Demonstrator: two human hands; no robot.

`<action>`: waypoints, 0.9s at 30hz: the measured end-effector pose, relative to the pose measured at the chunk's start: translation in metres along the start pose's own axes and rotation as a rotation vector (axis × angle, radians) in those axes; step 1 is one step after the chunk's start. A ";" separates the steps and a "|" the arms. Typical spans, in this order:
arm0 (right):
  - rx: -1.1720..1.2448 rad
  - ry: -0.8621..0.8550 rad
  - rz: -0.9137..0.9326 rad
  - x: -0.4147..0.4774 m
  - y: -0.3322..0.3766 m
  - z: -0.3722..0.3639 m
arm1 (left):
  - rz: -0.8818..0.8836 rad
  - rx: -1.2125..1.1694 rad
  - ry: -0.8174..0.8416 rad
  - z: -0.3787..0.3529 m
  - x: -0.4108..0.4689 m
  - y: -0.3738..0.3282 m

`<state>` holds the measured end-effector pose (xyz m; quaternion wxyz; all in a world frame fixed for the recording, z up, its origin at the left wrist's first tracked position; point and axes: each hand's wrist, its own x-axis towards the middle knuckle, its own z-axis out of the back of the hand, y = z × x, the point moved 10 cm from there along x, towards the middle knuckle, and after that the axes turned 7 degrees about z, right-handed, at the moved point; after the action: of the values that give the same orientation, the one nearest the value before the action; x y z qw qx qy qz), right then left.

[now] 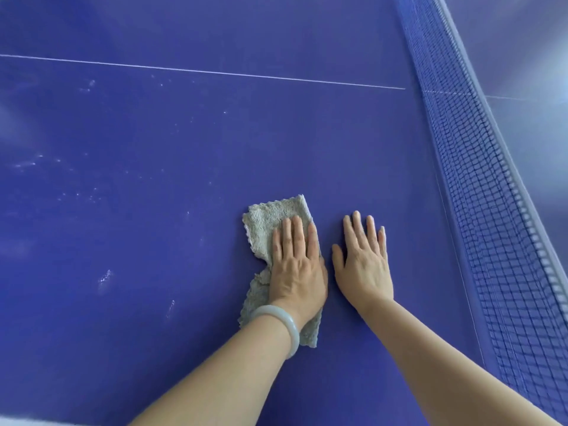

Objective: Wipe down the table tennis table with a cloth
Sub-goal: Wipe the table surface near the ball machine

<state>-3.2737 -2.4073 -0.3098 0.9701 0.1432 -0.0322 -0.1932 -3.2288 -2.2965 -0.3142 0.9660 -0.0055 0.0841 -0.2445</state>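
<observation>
The left hand (pixel 296 265) lies palm down on a grey-green terry cloth (pixel 264 226), fingers straight and close together, pressing it flat against the table tennis table (pixel 184 133). It curls round nothing, and the thumb is drawn in along the side of the hand. A pale, milky bangle (pixel 285 321) circles that wrist. The cloth is rumpled and roughly folded; its upper part sticks out ahead of and to the left of the fingertips, and its lower part runs back under the palm and wrist. Just beside it, apart from the cloth, the right hand (pixel 364 265) rests flat on the bare blue surface, its fingers slightly fanned and the thumb angled out towards the left hand. Both forearms are bare and reach forward from the bottom edge of the view. To the left of the cloth the surface carries whitish smudges (pixel 104 278) and scattered specks. A thin white line (pixel 199 71) crosses the table well beyond the hands and meets the dark blue net (pixel 479 179), pale along its top edge, which runs down the right side near the right hand.
</observation>
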 end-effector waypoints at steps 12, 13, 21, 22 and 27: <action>-0.033 0.030 0.139 -0.004 0.016 -0.006 | 0.214 -0.079 -0.098 0.011 -0.030 0.171; -0.043 0.034 0.137 -0.004 0.016 -0.007 | 0.268 -0.103 -0.108 0.011 -0.028 0.172; -0.064 0.049 0.130 -0.005 0.016 -0.009 | 0.050 -0.178 -0.074 -0.007 -0.104 0.020; -0.063 0.052 0.134 -0.006 0.016 -0.007 | 0.010 -0.174 -0.061 -0.008 -0.111 0.008; -0.047 0.059 0.127 -0.006 0.013 -0.005 | -0.122 -0.078 -0.027 -0.012 -0.118 0.039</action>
<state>-3.2744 -2.3924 -0.3110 0.9840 0.1237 -0.0082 -0.1278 -3.3145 -2.2061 -0.3095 0.9493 -0.0516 0.0800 -0.2995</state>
